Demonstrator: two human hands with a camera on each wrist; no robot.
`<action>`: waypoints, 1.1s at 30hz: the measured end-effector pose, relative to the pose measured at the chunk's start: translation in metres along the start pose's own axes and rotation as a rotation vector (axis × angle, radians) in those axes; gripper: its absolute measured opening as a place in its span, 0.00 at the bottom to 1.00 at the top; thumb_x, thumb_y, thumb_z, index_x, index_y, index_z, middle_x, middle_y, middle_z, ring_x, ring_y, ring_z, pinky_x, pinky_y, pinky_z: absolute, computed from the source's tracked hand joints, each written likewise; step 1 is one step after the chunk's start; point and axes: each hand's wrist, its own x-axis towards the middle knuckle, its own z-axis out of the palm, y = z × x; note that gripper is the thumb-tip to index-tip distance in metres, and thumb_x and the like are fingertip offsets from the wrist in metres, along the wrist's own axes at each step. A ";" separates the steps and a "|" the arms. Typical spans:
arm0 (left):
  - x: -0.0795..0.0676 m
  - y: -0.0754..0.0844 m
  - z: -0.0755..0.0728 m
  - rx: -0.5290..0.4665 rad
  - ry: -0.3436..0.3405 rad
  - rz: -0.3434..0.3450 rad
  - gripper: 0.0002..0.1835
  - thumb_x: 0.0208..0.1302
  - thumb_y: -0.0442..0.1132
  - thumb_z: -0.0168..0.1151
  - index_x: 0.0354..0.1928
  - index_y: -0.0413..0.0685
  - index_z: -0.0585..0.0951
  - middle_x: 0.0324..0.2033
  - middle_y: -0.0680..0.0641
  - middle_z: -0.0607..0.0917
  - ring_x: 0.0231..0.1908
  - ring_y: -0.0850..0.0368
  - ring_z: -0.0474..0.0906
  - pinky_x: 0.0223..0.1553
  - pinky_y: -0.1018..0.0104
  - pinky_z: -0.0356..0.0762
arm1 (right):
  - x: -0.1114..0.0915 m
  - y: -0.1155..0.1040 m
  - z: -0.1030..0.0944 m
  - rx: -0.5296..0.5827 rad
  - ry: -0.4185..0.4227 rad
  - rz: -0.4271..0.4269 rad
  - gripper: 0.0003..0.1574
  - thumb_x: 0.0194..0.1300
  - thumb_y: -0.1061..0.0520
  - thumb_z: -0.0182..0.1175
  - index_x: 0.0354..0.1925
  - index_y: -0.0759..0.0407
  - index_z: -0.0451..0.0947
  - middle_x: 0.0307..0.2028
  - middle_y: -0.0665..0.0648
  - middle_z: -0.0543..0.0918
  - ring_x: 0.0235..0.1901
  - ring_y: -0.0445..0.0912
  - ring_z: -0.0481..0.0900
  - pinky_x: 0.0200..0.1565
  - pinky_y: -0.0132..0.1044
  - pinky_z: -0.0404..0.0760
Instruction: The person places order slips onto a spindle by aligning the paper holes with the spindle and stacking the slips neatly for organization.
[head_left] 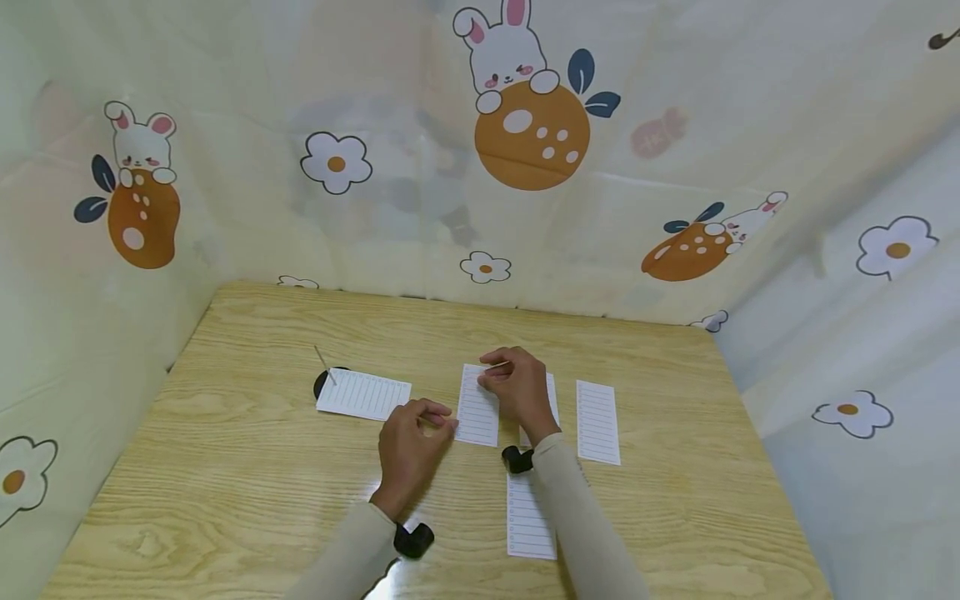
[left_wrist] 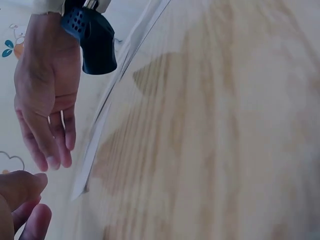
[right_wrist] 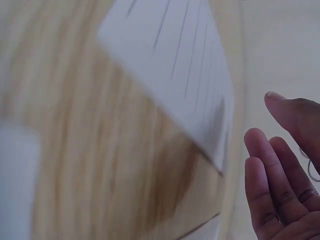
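Observation:
A lined white paper slip point(head_left: 477, 408) lies on the wooden table, between my two hands. My left hand point(head_left: 412, 446) hovers by its lower left corner, fingers loosely bent and holding nothing. Over its upper right edge is my right hand point(head_left: 519, 387), thumb and fingers apart with nothing between them. The right wrist view shows these relaxed fingers point(right_wrist: 270, 175) beside a lined slip point(right_wrist: 175, 65). Another slip point(head_left: 552, 396) is partly covered by my right hand. In the left wrist view, my left fingertips point(left_wrist: 37, 220) show at the lower left, below my right hand point(left_wrist: 47, 95).
One lined slip point(head_left: 597, 422) lies to the right, and another point(head_left: 531, 521) nearer the front, partly under my right forearm. At the left, a sideways slip point(head_left: 367, 394) overlaps a round black object point(head_left: 320, 385) with a thin stick point(head_left: 322, 360). Patterned curtains point(head_left: 405, 217) border the table.

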 end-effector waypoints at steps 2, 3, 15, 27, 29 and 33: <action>-0.001 0.001 0.001 0.012 -0.012 -0.001 0.09 0.54 0.42 0.82 0.36 0.59 0.91 0.28 0.60 0.90 0.35 0.57 0.80 0.35 0.66 0.69 | 0.003 0.004 -0.002 -0.020 -0.010 0.003 0.18 0.58 0.64 0.79 0.47 0.56 0.90 0.46 0.56 0.89 0.42 0.49 0.91 0.47 0.42 0.89; -0.001 0.001 0.001 0.018 -0.017 -0.001 0.09 0.54 0.42 0.82 0.36 0.59 0.91 0.28 0.60 0.90 0.35 0.57 0.80 0.35 0.66 0.69 | 0.005 0.006 -0.003 -0.034 -0.016 0.002 0.18 0.59 0.64 0.79 0.48 0.55 0.90 0.46 0.56 0.89 0.43 0.49 0.91 0.48 0.43 0.89; -0.004 0.001 0.007 0.099 -0.028 0.002 0.10 0.54 0.45 0.82 0.37 0.62 0.90 0.29 0.60 0.89 0.37 0.58 0.80 0.36 0.63 0.73 | 0.013 0.013 -0.008 -0.117 -0.046 -0.019 0.17 0.60 0.64 0.78 0.48 0.57 0.90 0.44 0.57 0.87 0.45 0.52 0.88 0.52 0.49 0.87; -0.002 0.001 0.014 0.205 -0.026 0.012 0.11 0.52 0.43 0.83 0.36 0.64 0.90 0.29 0.62 0.88 0.36 0.60 0.81 0.31 0.67 0.71 | 0.020 0.010 -0.008 -0.180 -0.122 0.046 0.17 0.59 0.66 0.78 0.47 0.55 0.89 0.47 0.56 0.88 0.46 0.49 0.86 0.52 0.46 0.86; -0.002 0.000 0.015 0.218 -0.020 0.020 0.11 0.51 0.43 0.84 0.35 0.64 0.90 0.29 0.62 0.88 0.35 0.60 0.80 0.30 0.67 0.70 | 0.021 0.010 -0.008 -0.178 -0.139 0.060 0.16 0.60 0.67 0.77 0.46 0.55 0.89 0.46 0.56 0.89 0.45 0.48 0.86 0.51 0.45 0.86; -0.003 0.000 0.015 0.228 -0.019 0.027 0.11 0.51 0.43 0.84 0.35 0.64 0.90 0.29 0.62 0.88 0.35 0.60 0.80 0.30 0.68 0.70 | 0.022 0.009 -0.008 -0.175 -0.163 0.085 0.14 0.60 0.68 0.76 0.41 0.53 0.88 0.42 0.54 0.88 0.42 0.47 0.84 0.50 0.44 0.85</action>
